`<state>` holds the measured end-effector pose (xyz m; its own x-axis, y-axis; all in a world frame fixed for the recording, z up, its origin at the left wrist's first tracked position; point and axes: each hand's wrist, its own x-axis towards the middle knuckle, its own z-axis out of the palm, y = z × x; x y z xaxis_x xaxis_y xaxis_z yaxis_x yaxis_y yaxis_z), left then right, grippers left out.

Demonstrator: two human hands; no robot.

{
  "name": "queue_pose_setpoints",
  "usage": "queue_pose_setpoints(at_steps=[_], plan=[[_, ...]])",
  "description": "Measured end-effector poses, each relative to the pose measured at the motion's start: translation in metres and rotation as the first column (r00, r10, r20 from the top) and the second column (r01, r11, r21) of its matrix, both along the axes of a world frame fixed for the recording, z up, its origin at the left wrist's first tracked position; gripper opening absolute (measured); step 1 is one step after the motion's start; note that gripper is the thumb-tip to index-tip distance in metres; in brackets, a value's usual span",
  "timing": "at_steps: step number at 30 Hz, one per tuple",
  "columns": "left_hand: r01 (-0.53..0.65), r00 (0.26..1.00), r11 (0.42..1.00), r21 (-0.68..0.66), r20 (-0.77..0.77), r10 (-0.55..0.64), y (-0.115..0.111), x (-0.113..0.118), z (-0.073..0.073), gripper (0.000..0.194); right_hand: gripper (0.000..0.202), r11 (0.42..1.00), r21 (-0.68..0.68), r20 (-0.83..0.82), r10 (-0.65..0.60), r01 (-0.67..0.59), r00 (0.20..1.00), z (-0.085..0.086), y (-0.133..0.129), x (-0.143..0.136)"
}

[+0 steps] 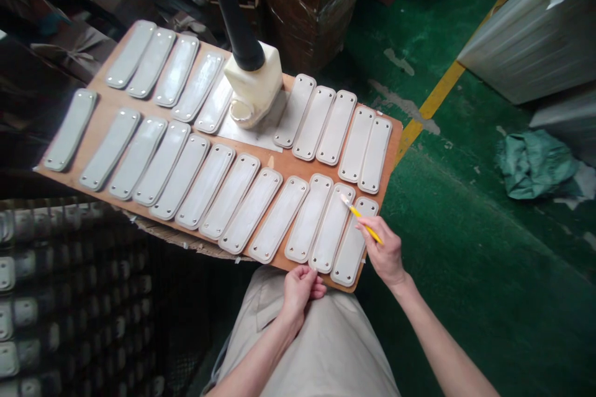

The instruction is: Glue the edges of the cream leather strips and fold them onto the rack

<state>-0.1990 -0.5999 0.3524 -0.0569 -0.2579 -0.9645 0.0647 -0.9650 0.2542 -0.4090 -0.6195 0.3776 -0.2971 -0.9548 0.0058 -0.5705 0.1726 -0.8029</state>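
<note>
My right hand [384,248] grips a paintbrush [367,227] with a yellow handle. Its pale bristle tip rests on the upper part of a whitish strip [329,236] that has rounded ends and small metal rivets at the corners. At the strip's lower end is my left hand [302,290], fingers closed, thumb and forefinger pinching the near edge. To the right lies a similar strip [350,248], partly under my right hand; another strip [308,223] lies to the left. All rest on a brown board [305,166] above my lap.
Several more strips lie in two rows on the board. A cream plastic container [261,87] with a tall black top [239,31] stands at its back middle. Racked pieces [28,310] fill the lower left. Wrapped boxes [310,0] stand behind; a green bag [528,161] lies on the right floor.
</note>
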Motion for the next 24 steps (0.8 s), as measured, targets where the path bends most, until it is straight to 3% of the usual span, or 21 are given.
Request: queue_pose_setpoints(at_steps=[4, 9, 12, 16, 20, 24], plan=[[0.007, 1.000, 1.000, 0.019, 0.024, -0.008, -0.001, -0.003, 0.000, 0.016, 0.015, 0.973, 0.185, 0.124, 0.113, -0.135, 0.986, 0.016, 0.023, 0.018], [0.055, 0.998, 0.998, 0.033, 0.034, -0.056, -0.001, -0.002, -0.001, 0.018, 0.021, 0.950, 0.311, 0.348, -0.107, -0.007, 0.932, 0.028, 0.012, 0.014], [0.098, 0.995, 0.994, 0.043, -0.018, -0.097, -0.003, 0.004, 0.000, 0.017, 0.026, 0.966, 0.255, 0.370, -0.146, 0.052, 0.918, 0.034, -0.020, 0.009], [0.190, 0.978, 0.980, 0.055, -0.101, -0.183, 0.000, 0.018, -0.005, 0.015, 0.029, 0.988, 0.151, 0.339, -0.086, 0.035, 0.937, 0.044, -0.068, 0.020], [0.262, 0.962, 0.964, 0.049, -0.098, -0.256, 0.008, 0.036, -0.025, 0.013, 0.030, 0.999, 0.041, 0.349, 0.011, -0.027, 0.937, 0.053, -0.121, 0.049], [0.309, 0.948, 0.947, -0.084, -0.054, -0.314, 0.009, 0.068, -0.045, 0.021, 0.029, 0.992, -0.047, 0.345, 0.130, -0.121, 0.929, 0.065, -0.182, 0.083]])
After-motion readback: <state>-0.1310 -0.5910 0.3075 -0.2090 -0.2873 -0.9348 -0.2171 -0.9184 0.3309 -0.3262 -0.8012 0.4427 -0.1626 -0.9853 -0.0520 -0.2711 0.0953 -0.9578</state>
